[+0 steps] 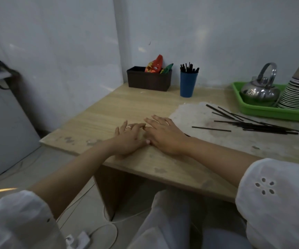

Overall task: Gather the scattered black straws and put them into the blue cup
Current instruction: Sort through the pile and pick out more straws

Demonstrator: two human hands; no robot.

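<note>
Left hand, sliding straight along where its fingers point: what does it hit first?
The right hand. The left hand lies flat on the table, its fingertips against, or nearly against, the right hand's fingers.

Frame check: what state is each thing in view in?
Left hand: open, resting on the table.
Right hand: open, resting on the table.
Blue cup: upright, standing straws inside.
Scattered straws: lying loose on the table.
Kettle: upright in green tray, handle raised.
Brown box: open-topped, packets inside.
</note>
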